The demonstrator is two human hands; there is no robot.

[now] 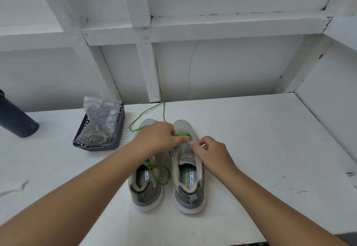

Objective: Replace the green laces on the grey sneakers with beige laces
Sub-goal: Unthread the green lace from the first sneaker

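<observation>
Both of our hands worked at the right grey sneaker (188, 170), mid-table beside its mate (146, 178). Our left hand's (157, 137) grip pinched the green lace (183, 135); our right hand's (209, 154) curled grip pinched the tongue. A basket (100, 129) sat toward the table's left edge.

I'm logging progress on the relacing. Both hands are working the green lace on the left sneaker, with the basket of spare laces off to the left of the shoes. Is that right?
Not quite. In the head view the left hand and right hand are at the green lace on the right sneaker, not the left sneaker. The basket does sit left of the shoes.
</observation>
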